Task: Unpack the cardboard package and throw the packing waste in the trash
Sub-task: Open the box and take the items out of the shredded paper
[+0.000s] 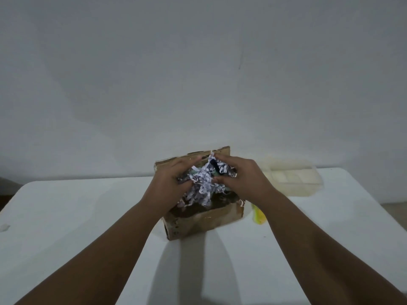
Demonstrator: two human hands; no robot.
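An open brown cardboard box [204, 221] stands on the white table [77, 216], its flap upright at the back. A bundle of white shredded paper [203, 183] is bunched above the box opening. My left hand [170, 183] grips the bundle from the left and my right hand [240, 176] grips it from the right. A small dark item [213, 165] shows among the shreds near my right fingertips. The inside of the box is mostly hidden by the paper and my hands.
A clear plastic container [293, 179] sits at the back right of the table. A yellow object [258, 214] lies right of the box, partly behind my right forearm. A plain wall rises behind the table. A small white scrap [4, 227] lies at the left edge.
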